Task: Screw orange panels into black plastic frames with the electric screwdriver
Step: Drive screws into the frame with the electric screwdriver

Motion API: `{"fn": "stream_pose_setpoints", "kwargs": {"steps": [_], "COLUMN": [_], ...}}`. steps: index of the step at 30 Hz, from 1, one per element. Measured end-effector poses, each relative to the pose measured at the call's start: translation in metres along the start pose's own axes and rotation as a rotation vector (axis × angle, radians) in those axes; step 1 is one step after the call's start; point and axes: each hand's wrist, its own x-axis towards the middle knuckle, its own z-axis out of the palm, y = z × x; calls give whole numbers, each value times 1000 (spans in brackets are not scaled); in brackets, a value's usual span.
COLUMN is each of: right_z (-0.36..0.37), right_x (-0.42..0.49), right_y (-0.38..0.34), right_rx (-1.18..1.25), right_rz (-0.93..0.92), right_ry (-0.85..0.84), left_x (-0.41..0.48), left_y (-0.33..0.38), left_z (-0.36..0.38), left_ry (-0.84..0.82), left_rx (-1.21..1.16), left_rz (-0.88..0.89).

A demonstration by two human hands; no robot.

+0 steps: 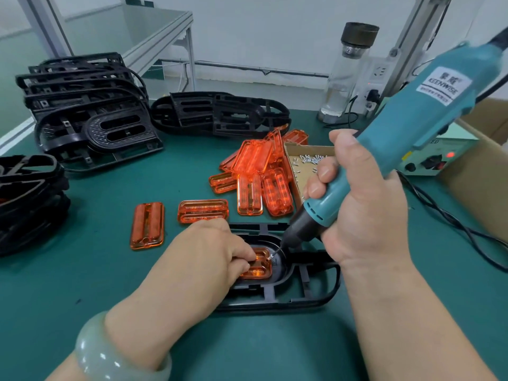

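Right hand (365, 204) grips the electric screwdriver (406, 133) in a full fist, its bit tilted onto a screw (270, 256) at the corner of the orange panel (258, 266). That panel sits in the black frame (302, 292), pinned by bent fingers of the left hand (211, 251). Tilted so, the bit may skid off and gouge the panel, or drive the screw crooked.

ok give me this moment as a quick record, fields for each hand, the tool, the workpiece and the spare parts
left hand: bent fingers hold the orange panel down in the black plastic frame
right hand: grips the electric screwdriver, tilted
bit: tip on a screw at the panel's far right corner
spare panels: loose orange panels piled behind the frame
screws: cardboard box of screws right of the pile
frames: stacked black frames at far left
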Motion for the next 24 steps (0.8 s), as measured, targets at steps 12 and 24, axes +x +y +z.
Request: {"fn": "stream_pose_setpoints", "kwargs": {"steps": [12,24], "right_z": [7,13], "right_x": [-1,-2], "right_y": [2,5], "right_rx": [-56,-106], "right_rz": [-50,-42], "right_ry": [-93,-349], "left_x": [0,0], "left_y": [1,3], "left_z": [1,1], "left_ry": [7,8], "left_rx": [19,58], "left_rz": [-6,20]}}
